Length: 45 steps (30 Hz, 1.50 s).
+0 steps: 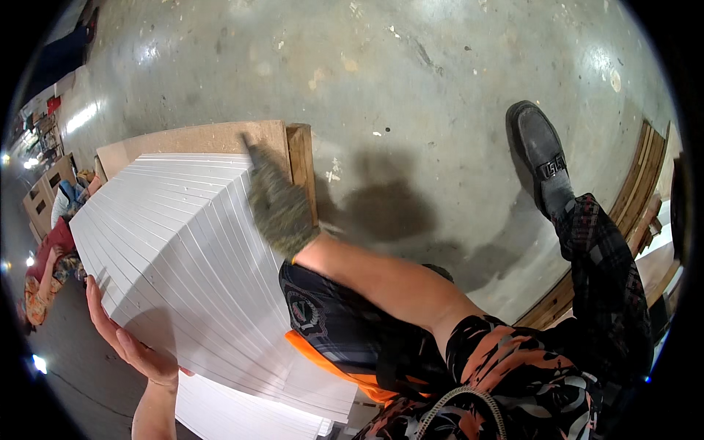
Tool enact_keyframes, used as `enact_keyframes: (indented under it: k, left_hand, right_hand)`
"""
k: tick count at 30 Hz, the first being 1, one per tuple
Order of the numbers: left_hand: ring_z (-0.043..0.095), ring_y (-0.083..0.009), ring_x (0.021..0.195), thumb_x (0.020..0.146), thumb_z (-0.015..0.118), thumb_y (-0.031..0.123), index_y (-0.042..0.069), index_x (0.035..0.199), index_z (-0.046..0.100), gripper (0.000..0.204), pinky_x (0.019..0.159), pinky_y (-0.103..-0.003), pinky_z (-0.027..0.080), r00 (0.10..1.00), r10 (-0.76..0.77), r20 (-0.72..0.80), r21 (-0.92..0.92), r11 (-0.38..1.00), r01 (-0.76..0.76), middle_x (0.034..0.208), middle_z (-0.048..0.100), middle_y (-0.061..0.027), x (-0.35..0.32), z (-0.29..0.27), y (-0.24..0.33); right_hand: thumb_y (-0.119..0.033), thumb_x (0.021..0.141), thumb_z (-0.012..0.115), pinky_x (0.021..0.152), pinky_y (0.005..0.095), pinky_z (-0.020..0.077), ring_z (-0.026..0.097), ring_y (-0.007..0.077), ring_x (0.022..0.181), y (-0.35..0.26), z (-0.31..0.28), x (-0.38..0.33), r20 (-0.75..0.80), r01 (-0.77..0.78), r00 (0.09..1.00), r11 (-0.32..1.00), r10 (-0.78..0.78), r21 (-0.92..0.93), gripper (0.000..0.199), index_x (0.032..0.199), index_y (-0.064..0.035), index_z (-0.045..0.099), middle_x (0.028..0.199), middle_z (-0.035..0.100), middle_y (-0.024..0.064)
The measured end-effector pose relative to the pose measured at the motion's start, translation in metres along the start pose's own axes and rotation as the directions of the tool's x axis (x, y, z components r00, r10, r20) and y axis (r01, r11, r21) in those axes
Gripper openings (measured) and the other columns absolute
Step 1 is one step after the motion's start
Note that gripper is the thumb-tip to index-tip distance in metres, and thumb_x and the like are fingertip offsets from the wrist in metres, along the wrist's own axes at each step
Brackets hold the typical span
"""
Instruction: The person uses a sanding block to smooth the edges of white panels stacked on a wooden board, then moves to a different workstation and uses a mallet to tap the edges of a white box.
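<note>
Grey floor point(455, 81), panels point(202, 271) between hands point(136, 352) point(282, 209)

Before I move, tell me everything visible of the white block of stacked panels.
The white block of stacked panels looks smooth, perhaps painted. Thin seams run across two visible faces and bend at their shared ridge. It sits left of centre, a brown, flat, fibreboard-like sheet at its far edge. The bare left hand's grip lies open along its lower-left edge; the camouflage-gloved right hand's grip blurs over its right side, contact unclear.
</note>
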<state>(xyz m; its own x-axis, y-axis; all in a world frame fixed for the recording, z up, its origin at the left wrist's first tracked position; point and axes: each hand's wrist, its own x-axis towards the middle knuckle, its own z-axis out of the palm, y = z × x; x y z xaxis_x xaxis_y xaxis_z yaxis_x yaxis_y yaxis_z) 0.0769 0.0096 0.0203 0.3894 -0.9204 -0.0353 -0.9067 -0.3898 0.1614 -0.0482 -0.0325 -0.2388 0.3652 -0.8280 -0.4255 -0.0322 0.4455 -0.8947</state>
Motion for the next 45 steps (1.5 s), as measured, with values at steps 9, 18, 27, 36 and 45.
enact_keyframes:
  k: [9, 18, 27, 36, 45]
  left_hand:
    - [0.025, -0.0234, 0.141, 0.095, 0.026, 0.052, 0.008, 0.147, 0.03, 0.069, 0.116, -0.043, 0.019, 1.0, 0.012, -0.003, -0.049, 0.999, -0.012, 0.152, 0.03, -0.0105, 0.002, 0.002, 0.004]
    - [0.025, -0.0237, 0.141, 0.092, 0.026, 0.057, 0.014, 0.148, 0.029, 0.071, 0.115, -0.047, 0.021, 0.999, -0.049, 0.001, 0.049, 0.998, 0.049, 0.153, 0.028, -0.0078, -0.001, 0.0, 0.003]
    - [0.024, -0.0236, 0.141, 0.091, 0.024, 0.06, 0.018, 0.148, 0.028, 0.072, 0.114, -0.051, 0.024, 0.999, -0.033, 0.023, 0.11, 0.993, 0.03, 0.154, 0.027, -0.0064, -0.003, -0.002, -0.001]
    - [0.024, -0.0243, 0.141, 0.089, 0.026, 0.063, 0.019, 0.149, 0.027, 0.074, 0.113, -0.054, 0.022, 0.997, -0.075, 0.012, 0.118, 0.99, 0.073, 0.153, 0.027, -0.0057, -0.001, 0.003, 0.004]
    - [0.023, -0.0237, 0.141, 0.089, 0.029, 0.062, 0.02, 0.149, 0.026, 0.074, 0.113, -0.054, 0.022, 0.998, -0.05, 0.041, 0.102, 0.994, 0.045, 0.154, 0.024, -0.0054, -0.002, 0.0, 0.0]
  right_hand:
    - [-0.013, 0.092, 0.053, 0.06, 0.0396, 0.0527, 0.065, 0.0318, 0.067, -0.007, 0.02, -0.012, 0.106, 0.371, 0.928, 0.915, -0.358, -0.161, 0.051, 0.141, -0.0054, 0.04, 0.106, 0.066, 0.0184]
    - [-0.015, 0.093, 0.053, 0.051, 0.0435, 0.0492, 0.062, 0.0334, 0.058, 0.013, -0.002, 0.004, -0.174, 0.094, 0.979, 0.992, -0.109, -0.089, 0.045, 0.137, -0.008, 0.044, 0.071, 0.062, 0.0209]
    - [-0.016, 0.09, 0.053, 0.059, 0.0478, 0.0509, 0.066, 0.0355, 0.066, 0.02, -0.008, 0.011, 0.03, -0.066, 0.996, 0.94, 0.081, -0.334, 0.041, 0.13, -0.0077, 0.048, 0.077, 0.066, 0.0207]
    - [-0.015, 0.091, 0.051, 0.055, 0.0444, 0.0495, 0.063, 0.0323, 0.06, -0.002, -0.009, -0.009, 0.149, 0.265, 0.954, 0.964, -0.262, -0.002, 0.056, 0.144, -0.0092, 0.035, 0.074, 0.064, 0.0176]
    - [-0.015, 0.092, 0.052, 0.057, 0.0455, 0.0493, 0.063, 0.0341, 0.063, 0.026, -0.003, 0.011, -0.027, 0.224, 0.974, 0.971, -0.227, -0.079, 0.049, 0.14, -0.0107, 0.041, 0.079, 0.065, 0.0213]
